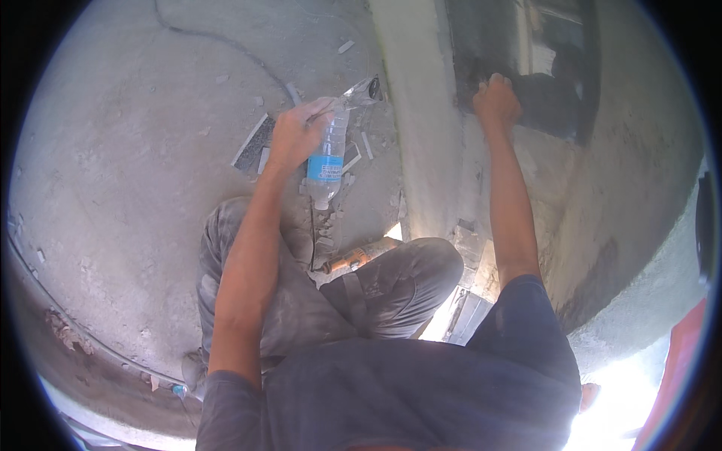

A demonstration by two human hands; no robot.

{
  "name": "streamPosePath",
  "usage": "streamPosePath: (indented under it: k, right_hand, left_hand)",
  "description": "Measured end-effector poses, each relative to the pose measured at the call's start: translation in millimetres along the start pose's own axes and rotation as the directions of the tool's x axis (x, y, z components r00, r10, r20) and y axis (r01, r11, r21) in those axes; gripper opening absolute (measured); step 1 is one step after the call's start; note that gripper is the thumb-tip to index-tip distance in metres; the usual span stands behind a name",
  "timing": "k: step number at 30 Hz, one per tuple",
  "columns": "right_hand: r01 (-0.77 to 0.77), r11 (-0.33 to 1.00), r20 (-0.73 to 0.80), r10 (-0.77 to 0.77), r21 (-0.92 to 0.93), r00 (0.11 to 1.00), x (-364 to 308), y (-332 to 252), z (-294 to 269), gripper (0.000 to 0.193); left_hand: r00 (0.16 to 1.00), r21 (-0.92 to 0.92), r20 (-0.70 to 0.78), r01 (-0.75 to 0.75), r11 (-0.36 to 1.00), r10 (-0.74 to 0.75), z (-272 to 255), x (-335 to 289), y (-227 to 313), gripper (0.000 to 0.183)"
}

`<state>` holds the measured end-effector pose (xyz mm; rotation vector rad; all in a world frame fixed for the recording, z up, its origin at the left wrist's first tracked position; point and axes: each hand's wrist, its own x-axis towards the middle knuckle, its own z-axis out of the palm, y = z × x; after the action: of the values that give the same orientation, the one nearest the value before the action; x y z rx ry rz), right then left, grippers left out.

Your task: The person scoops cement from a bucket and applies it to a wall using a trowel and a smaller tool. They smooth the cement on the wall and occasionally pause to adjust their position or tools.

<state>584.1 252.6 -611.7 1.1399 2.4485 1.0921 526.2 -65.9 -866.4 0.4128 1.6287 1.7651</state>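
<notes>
My left hand (299, 134) is closed on the far end of a clear plastic bottle (331, 139) with a blue label. The bottle's narrow neck points back toward me. Just beyond the fingertips is a crumpled piece of clear plastic (362, 93); whether it joins the bottle I cannot tell. On the right, my right hand (497, 101) is curled, knuckles outward, against the lower left part of a dark glossy panel (553, 101). Its fingers hide whatever may be in them.
Dark tile offcuts (252, 143) and grey rubble (327, 225) litter the dusty floor around the bottle. An orange power tool (350, 261) lies by my bent knee. A thin cable (218, 37) curves over the floor at upper left. A pale raised ledge (417, 98) runs between my hands.
</notes>
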Motion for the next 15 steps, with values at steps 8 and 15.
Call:
streamPosePath:
  k: [8,15]
  right_hand:
    - [0.134,0.7,0.115,-0.297,0.701,0.948,-89.9,-28.6,-64.2,0.037]
    - [0.117,0.691,0.173,-0.335,0.713,0.926,-105.8,-48.2,-36.5,0.038]
  left_hand:
    - [0.992,-0.06,0.035,0.119,0.991,-0.117,5.9,-1.8,12.5,0.044]
    - [1.0,-0.056,0.002,0.024,0.998,-0.024,10.7,-2.3,4.1,0.044]
